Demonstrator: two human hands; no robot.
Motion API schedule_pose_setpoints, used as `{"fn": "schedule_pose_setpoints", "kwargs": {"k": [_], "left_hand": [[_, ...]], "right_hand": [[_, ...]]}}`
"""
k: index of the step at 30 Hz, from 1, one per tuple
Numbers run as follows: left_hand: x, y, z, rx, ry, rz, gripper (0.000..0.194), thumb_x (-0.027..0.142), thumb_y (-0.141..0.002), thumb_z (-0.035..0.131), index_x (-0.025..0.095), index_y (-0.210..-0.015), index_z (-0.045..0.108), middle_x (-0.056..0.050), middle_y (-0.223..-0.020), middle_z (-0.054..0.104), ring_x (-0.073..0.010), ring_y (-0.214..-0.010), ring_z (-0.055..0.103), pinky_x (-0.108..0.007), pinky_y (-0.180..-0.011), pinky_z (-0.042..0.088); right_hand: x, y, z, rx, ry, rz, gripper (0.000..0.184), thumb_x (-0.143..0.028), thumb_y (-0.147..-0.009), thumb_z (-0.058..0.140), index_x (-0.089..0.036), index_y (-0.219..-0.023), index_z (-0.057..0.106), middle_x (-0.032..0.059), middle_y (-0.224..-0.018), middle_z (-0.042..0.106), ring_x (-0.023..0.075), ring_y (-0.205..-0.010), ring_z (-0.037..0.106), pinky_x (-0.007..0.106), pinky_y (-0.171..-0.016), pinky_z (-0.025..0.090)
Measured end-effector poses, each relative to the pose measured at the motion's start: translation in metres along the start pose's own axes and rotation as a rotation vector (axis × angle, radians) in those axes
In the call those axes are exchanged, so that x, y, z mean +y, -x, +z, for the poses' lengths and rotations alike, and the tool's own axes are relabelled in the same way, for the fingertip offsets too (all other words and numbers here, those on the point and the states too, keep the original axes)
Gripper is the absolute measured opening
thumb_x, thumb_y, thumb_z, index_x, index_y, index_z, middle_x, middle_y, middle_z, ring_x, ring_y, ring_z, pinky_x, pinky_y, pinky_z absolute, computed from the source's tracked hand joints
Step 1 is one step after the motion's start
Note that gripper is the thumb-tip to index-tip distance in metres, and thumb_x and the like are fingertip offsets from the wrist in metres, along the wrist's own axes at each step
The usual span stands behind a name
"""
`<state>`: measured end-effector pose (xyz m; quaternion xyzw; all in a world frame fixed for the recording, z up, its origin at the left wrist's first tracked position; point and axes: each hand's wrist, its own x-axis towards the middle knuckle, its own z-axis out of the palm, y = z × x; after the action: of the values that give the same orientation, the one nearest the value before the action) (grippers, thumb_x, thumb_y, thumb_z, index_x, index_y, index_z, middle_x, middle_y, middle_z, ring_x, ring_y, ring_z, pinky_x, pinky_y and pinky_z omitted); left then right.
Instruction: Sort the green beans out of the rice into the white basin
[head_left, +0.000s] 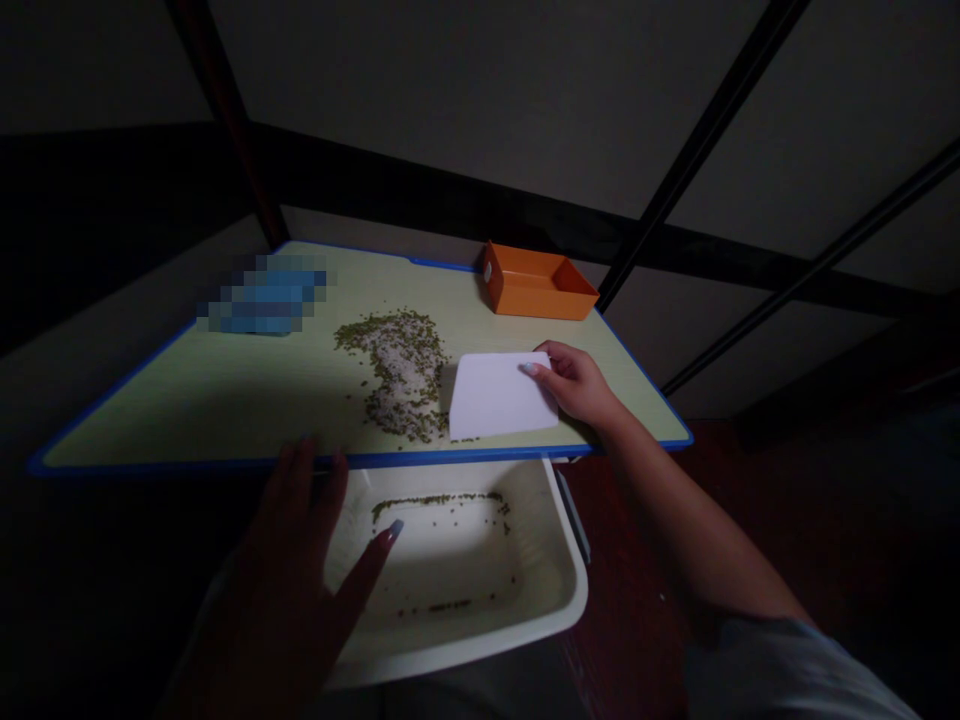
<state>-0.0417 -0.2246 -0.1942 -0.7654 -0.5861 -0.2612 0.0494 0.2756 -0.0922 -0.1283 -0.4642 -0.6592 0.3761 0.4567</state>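
Note:
My right hand [576,384] grips the right side of a white flat scraper [501,395], thumb on its face. Its left edge stands by a pile of small green beans [405,375] mixed with white grains on the table [300,400]. My left hand [300,580] is in shadow near the table's front edge, fingers apart, with the thumb over a white plastic basin [450,650]. Whether it touches the basin's rim is hidden. Inside the basin, beans lie in thin lines along the edges of its floor. The basin sits below the table's front edge.
An orange open box [541,290] stands at the table's back right. A blurred blue item [270,300] lies at the back left. The table has a blue raised edge. Behind it rises a panelled wall [465,110]. A dark red floor [637,600] shows at right.

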Motion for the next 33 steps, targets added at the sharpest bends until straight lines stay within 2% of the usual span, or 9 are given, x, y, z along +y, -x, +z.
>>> {"fn": "schedule_pose_setpoints", "kwargs": {"k": [5, 15, 23, 29, 33], "left_hand": [[0.002, -0.001, -0.001, -0.006, -0.002, -0.012, 0.071, 0.055, -0.094, 0.033, 0.008, -0.147, 0.036, -0.025, -0.163, 0.023, -0.0321, -0.154, 0.016, -0.058, -0.116, 0.034], [0.0, 0.0, 0.001, -0.004, -0.001, -0.014, 0.072, 0.056, -0.093, 0.033, 0.008, -0.147, 0.037, -0.024, -0.163, 0.024, -0.0305, -0.154, 0.016, -0.055, -0.117, 0.034], [-0.002, 0.001, 0.004, 0.004, 0.003, -0.01, 0.074, 0.058, -0.092, 0.034, 0.009, -0.148, 0.036, -0.023, -0.164, 0.022, -0.0319, -0.154, 0.016, -0.057, -0.117, 0.033], [-0.003, 0.001, 0.002, -0.008, 0.012, -0.016, 0.075, 0.059, -0.091, 0.034, 0.012, -0.15, 0.033, -0.02, -0.166, 0.019, -0.0307, -0.154, 0.015, -0.057, -0.117, 0.033], [-0.001, 0.0, 0.002, -0.006, 0.025, -0.033, 0.077, 0.062, -0.091, 0.031, 0.013, -0.15, 0.034, -0.018, -0.166, 0.018, -0.0297, -0.154, 0.014, -0.055, -0.119, 0.031]], "right_hand": [[-0.001, 0.002, 0.001, -0.037, -0.03, 0.047, 0.047, -0.061, -0.069, 0.077, -0.019, -0.075, 0.057, -0.004, -0.061, 0.054, 0.0095, -0.052, 0.046, 0.022, -0.045, 0.033], [-0.004, 0.009, -0.001, -0.054, -0.047, 0.127, 0.048, -0.06, -0.067, 0.08, -0.018, -0.069, 0.055, -0.005, -0.057, 0.051, 0.0079, -0.049, 0.042, 0.021, -0.042, 0.029], [-0.002, 0.012, -0.006, -0.074, -0.043, 0.119, 0.049, -0.058, -0.068, 0.08, -0.02, -0.063, 0.049, -0.0068, -0.054, 0.044, 0.0067, -0.049, 0.037, 0.022, -0.044, 0.025], [-0.003, 0.012, -0.007, -0.098, -0.028, 0.107, 0.048, -0.057, -0.073, 0.076, -0.02, -0.064, 0.048, -0.0069, -0.055, 0.043, 0.0069, -0.05, 0.036, 0.022, -0.044, 0.024], [-0.004, 0.013, -0.007, -0.09, -0.054, 0.106, 0.049, -0.058, -0.071, 0.077, -0.02, -0.063, 0.048, -0.0068, -0.055, 0.043, 0.0066, -0.049, 0.036, 0.022, -0.043, 0.024]]}}
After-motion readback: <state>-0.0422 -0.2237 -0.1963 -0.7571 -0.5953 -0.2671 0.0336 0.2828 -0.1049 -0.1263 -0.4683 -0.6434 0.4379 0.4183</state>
